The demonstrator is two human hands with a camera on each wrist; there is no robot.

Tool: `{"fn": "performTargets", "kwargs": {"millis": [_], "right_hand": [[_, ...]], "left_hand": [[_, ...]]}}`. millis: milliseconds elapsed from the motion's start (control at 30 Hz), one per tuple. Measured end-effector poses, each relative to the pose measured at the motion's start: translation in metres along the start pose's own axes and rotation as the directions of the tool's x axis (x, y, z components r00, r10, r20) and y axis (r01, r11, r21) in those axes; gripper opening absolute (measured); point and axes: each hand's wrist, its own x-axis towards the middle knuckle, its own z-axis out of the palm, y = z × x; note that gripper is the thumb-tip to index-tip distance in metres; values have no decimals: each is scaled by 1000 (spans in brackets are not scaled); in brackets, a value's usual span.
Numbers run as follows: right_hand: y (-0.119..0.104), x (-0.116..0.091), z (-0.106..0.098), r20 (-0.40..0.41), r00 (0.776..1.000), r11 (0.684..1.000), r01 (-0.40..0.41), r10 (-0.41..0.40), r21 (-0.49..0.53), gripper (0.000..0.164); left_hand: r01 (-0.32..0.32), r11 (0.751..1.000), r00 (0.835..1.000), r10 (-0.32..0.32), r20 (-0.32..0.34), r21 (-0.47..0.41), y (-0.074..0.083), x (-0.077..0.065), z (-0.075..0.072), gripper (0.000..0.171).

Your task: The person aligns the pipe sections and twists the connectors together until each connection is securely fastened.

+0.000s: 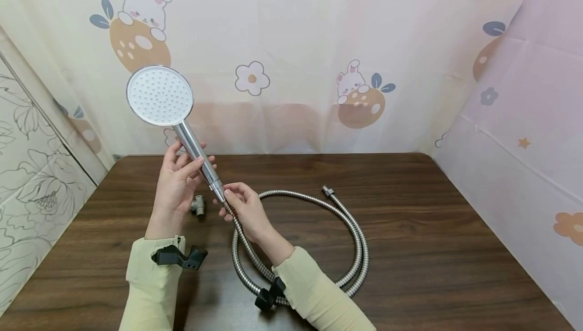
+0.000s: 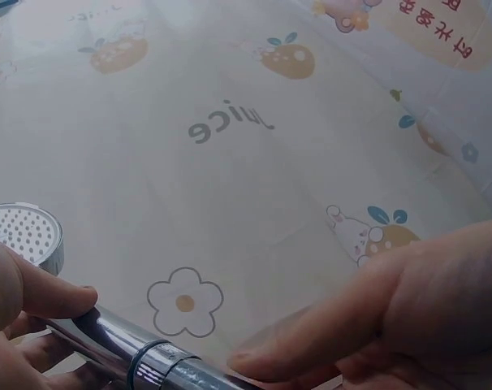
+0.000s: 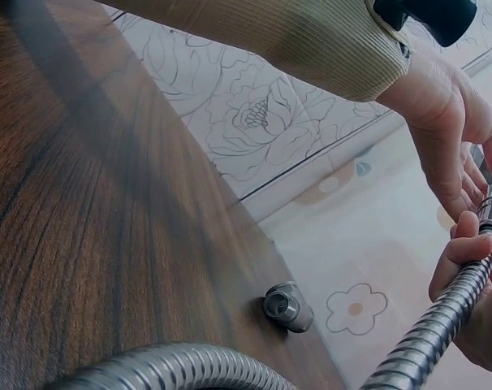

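A chrome shower head [image 1: 160, 95] with a round white nozzle face is raised above the table, tilted up to the left. My left hand [image 1: 175, 189] grips its handle [image 1: 197, 150], thumb across the front. At the handle's lower end my right hand [image 1: 248, 209] pinches the joint where the metal shower hose [image 1: 246, 245] meets it. In the left wrist view the ringed collar [image 2: 153, 366] sits between both hands. The hose loops over the table, its free end fitting [image 1: 327, 191] lying at the back. How tightly the joint is screwed cannot be seen.
A small metal fitting [image 1: 198, 205] stands on the dark wooden table [image 1: 423, 250], behind the left wrist; its round opening shows in the right wrist view. Printed curtains [image 1: 291, 68] hang along the table's back and right edges, with a flower-patterned panel [image 1: 36, 194] at left.
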Motion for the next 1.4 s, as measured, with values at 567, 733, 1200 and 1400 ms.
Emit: {"fn": "performTargets", "kwargs": {"millis": [567,733,1200,1400], "right_hand": [[2,1,3,-20,1000,998,16,-17,-53,24],[2,1,4,-33,999,997,28,-30,-66,28],[2,1,5,-49,999,998,17,-19,-53,28],[3,0,4,-42,999,999,31,-32,-27,27]], "left_hand": [[-8,1000,1000,8,19,-13,1,1,-1,60],[-8,1000,1000,8,17,-14,2,1,0,61],[-4,1000,1000,4,11,-6,2,0,0,62],[-7,1000,1000,7,17,-11,1,-1,-2,60]]}}
